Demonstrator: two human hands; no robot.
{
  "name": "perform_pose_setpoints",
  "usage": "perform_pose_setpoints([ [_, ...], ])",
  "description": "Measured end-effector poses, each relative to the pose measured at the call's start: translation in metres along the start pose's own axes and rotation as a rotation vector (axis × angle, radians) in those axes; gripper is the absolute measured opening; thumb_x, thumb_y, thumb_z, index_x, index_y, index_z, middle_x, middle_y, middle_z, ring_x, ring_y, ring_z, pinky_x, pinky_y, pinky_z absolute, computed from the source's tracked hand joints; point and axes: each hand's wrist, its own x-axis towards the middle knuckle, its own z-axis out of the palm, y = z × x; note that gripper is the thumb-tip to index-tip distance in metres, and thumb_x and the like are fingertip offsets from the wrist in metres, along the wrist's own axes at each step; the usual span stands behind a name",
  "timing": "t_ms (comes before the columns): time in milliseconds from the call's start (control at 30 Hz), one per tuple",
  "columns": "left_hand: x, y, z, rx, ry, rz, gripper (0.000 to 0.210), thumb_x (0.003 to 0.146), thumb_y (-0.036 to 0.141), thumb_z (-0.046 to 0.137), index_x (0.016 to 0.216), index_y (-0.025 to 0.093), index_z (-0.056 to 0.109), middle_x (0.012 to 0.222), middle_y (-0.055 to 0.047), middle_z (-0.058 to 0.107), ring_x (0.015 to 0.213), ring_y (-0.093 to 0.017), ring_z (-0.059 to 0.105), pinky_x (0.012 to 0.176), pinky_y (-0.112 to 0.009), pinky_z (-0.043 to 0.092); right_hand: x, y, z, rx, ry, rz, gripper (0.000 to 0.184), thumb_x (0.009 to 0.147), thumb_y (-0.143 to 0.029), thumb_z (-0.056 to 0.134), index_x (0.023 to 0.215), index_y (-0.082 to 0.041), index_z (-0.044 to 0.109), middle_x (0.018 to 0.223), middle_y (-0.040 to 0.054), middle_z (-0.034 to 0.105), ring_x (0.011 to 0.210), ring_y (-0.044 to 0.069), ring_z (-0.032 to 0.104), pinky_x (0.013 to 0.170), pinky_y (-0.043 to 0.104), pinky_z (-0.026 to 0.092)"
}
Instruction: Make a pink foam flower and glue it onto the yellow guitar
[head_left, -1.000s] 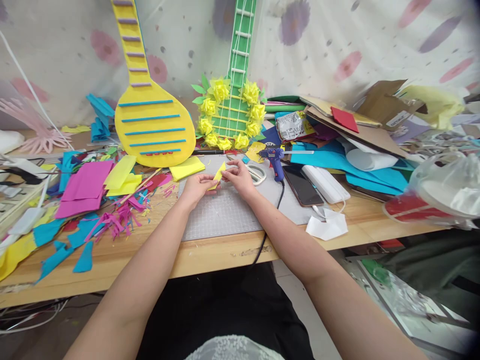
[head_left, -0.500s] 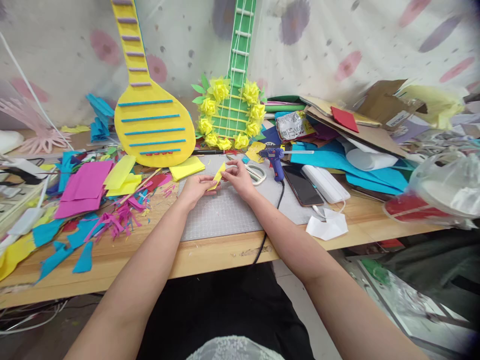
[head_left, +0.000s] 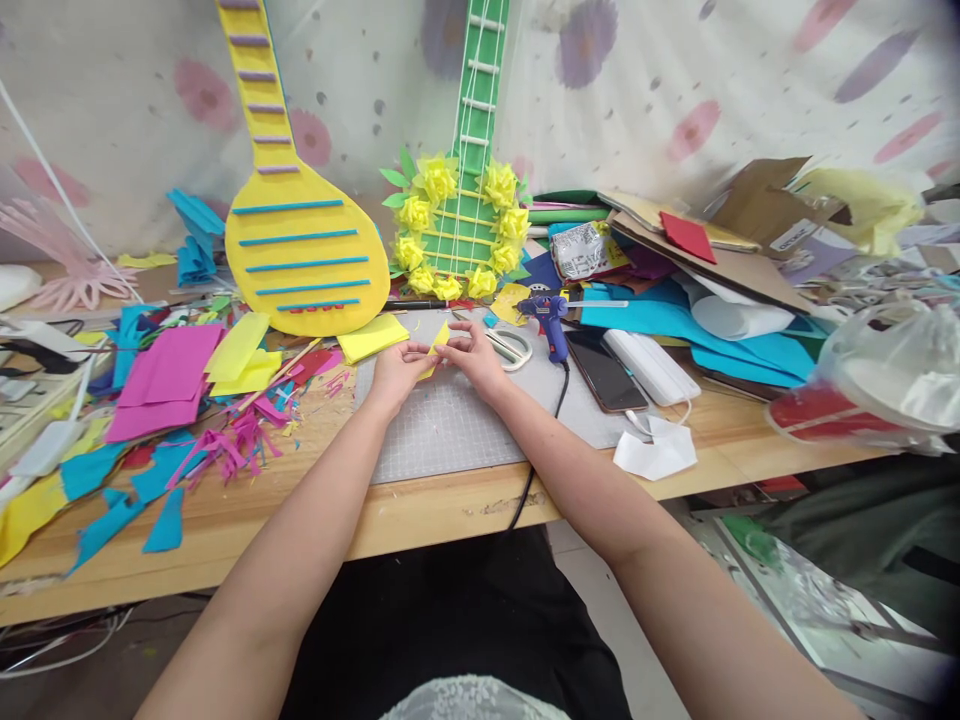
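A small yellow paper piece [head_left: 436,350] is pinched between my left hand [head_left: 395,370] and my right hand [head_left: 472,357], just above the grey cutting mat [head_left: 450,430]. My left fingers hold its lower edge and my right fingertips grip its upper right corner. Scissors [head_left: 511,347] lie just right of my right hand. A blue glue gun [head_left: 550,320] stands beyond them, its black cord running off the table's front edge.
A yellow paper guitar [head_left: 300,240] and a green one with yellow paper flowers [head_left: 459,225] lean on the wall. Pink, yellow and blue scraps [head_left: 172,420] cover the left side. A phone [head_left: 604,372], white tissue [head_left: 654,450] and piled card sheets [head_left: 720,270] lie right.
Both hands stayed at the same spot on the mat with the yellow piece; my fingers shifted slightly closer together. The camera tilted a little.
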Motion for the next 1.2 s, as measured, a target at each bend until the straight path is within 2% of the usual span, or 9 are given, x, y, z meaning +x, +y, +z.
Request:
perform_pose_setpoints([
  [267,-0.001,0.001,-0.001,0.027,-0.018,-0.039,0.032,0.055,0.017,0.080,0.078,0.013,0.059,0.061,-0.002,0.067,0.060,-0.015,0.066,0.064,-0.027,0.051,0.003,-0.001,-0.007,0.094,0.144,0.014,0.052,0.054,-0.031,0.077,0.092,-0.021,0.042,0.067,-0.0050,0.062,0.061,0.010,0.059,0.066,0.026,0.050],
  [367,0.000,0.000,-0.001,0.016,-0.018,-0.044,0.029,0.058,0.014,0.079,0.079,0.013,0.059,0.062,-0.002,0.068,0.059,-0.014,0.065,0.063,-0.026,0.050,0.003,-0.001,-0.005,0.123,0.116,0.041,0.055,0.053,-0.032,0.078,0.094,-0.022,0.042,0.071,-0.0050,0.062,0.062,0.010,0.060,0.066,0.027,0.050],
  [500,-0.003,0.002,0.001,0.037,-0.022,-0.049,0.035,0.055,0.017,0.081,0.082,0.012,0.059,0.062,-0.003,0.068,0.061,-0.015,0.066,0.066,-0.027,0.050,0.003,0.001,-0.003,0.046,0.033,0.047,0.062,0.050,-0.034,0.081,0.097,-0.022,0.043,0.066,-0.0067,0.060,0.058,0.012,0.059,0.064,0.029,0.049],
  [633,-0.006,0.006,0.004,0.063,-0.029,-0.066,0.038,0.054,0.020,0.083,0.081,0.013,0.058,0.060,-0.003,0.067,0.063,-0.017,0.067,0.068,-0.030,0.052,0.004,0.000,-0.005,0.007,0.069,0.012,0.060,0.052,-0.034,0.081,0.097,-0.022,0.043,0.064,-0.0071,0.057,0.062,0.014,0.061,0.069,0.032,0.051],
  [833,-0.004,0.004,0.003,0.074,-0.046,-0.091,0.036,0.054,0.019,0.082,0.079,0.014,0.058,0.059,-0.002,0.067,0.060,-0.015,0.066,0.064,-0.027,0.051,0.008,0.001,-0.011,0.098,0.126,-0.034,0.055,0.055,-0.032,0.079,0.094,-0.023,0.041,0.071,-0.0045,0.062,0.077,0.016,0.066,0.083,0.036,0.051],
  [1033,-0.005,0.004,0.002,0.059,-0.046,-0.098,0.034,0.052,0.015,0.081,0.077,0.014,0.058,0.059,-0.002,0.068,0.058,-0.015,0.066,0.062,-0.026,0.050,0.009,-0.002,-0.012,0.143,0.072,-0.040,0.054,0.056,-0.036,0.078,0.092,-0.024,0.040,0.070,-0.0055,0.063,0.080,0.016,0.067,0.083,0.036,0.051],
  [1200,-0.005,0.002,0.002,0.051,-0.027,-0.094,0.035,0.051,0.015,0.081,0.078,0.014,0.059,0.060,-0.002,0.068,0.060,-0.016,0.067,0.064,-0.028,0.051,0.007,-0.003,-0.011,0.066,0.061,-0.034,0.054,0.055,-0.037,0.078,0.093,-0.024,0.042,0.072,-0.0045,0.063,0.080,0.015,0.066,0.081,0.034,0.051],
])
